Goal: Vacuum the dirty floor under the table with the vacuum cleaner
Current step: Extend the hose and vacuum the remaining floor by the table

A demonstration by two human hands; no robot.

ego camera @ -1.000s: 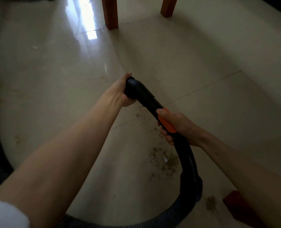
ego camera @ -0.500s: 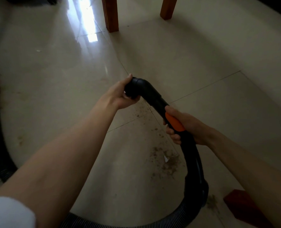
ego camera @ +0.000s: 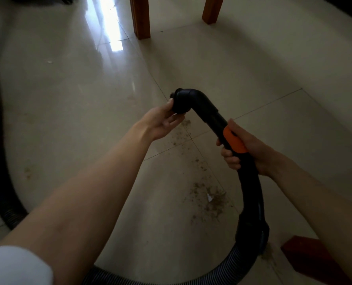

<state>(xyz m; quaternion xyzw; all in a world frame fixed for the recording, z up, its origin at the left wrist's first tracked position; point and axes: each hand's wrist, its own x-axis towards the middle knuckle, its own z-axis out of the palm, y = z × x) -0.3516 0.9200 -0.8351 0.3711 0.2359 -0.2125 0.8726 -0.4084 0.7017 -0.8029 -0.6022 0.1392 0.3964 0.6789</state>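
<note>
Left hand (ego camera: 162,122) has slid off the vacuum nozzle's bend, fingertips now pinching its brush tip (ego camera: 180,103); right hand (ego camera: 245,149) grips the orange-banded handle (ego camera: 233,140) above scattered dirt (ego camera: 210,198).

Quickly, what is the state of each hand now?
Left hand: fingers pinch the black nozzle at its end.
Right hand: curled round the vacuum handle, holding it.
</note>
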